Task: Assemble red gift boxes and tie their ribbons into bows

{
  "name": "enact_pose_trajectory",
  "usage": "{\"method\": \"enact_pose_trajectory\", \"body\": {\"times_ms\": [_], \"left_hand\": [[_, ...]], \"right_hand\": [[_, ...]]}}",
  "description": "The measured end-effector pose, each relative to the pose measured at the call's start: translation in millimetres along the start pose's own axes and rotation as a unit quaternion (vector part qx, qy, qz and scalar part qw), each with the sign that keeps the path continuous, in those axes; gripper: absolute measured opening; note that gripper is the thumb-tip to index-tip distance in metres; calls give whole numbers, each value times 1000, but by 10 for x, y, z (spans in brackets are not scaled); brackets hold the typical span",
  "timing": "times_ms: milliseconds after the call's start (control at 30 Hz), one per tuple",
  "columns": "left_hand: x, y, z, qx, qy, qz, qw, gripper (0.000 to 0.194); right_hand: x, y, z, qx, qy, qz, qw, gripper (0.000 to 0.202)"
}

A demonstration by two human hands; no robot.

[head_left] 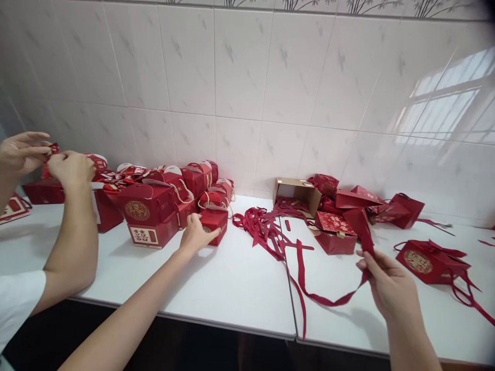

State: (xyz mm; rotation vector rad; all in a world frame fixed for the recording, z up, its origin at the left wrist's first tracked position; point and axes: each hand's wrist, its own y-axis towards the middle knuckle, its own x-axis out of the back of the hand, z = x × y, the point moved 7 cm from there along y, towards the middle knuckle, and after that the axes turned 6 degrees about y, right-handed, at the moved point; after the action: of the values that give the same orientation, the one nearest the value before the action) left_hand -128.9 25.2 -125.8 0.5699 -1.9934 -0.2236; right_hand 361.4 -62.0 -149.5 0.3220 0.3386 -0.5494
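Note:
My left hand [195, 237] is closed around the near left side of a small red gift box [218, 221] that stands in front of other boxes. The thumb lies along its front, and the far fingers are partly hidden. Off to the right, my right hand [390, 283] pinches a dark red ribbon [328, 300] between thumb and fingers. One length of the ribbon hangs in a loop to the left over the table, while a wide part stands up above the fingers. A tangled pile of red ribbons [259, 224] lies between my hands.
A co-worker's hands [71, 167] work on a red item at the left. Stacked red gift boxes [150, 206] line the wall side. An open cardboard box [296, 188] holds red strips. More red boxes [334, 234] and a ribboned box [429, 263] stand right. A seam crosses the white table [240, 288].

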Motion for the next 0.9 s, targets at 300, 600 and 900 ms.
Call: {"method": "enact_pose_trajectory", "body": {"times_ms": [300,600,900], "left_hand": [[93,-1108,-747,-334,-207,352,849,65],[221,-1266,-1114,-301,-226,319,870,25],[194,-1281,-1279,-272,-230,274,893,18]], "right_hand": [[-577,-283,560,32,-228,151,961,30],[-1338,-950,122,-16,-260,349,900,40],[-1513,-1036,125,55,-316,309,895,35]]}}
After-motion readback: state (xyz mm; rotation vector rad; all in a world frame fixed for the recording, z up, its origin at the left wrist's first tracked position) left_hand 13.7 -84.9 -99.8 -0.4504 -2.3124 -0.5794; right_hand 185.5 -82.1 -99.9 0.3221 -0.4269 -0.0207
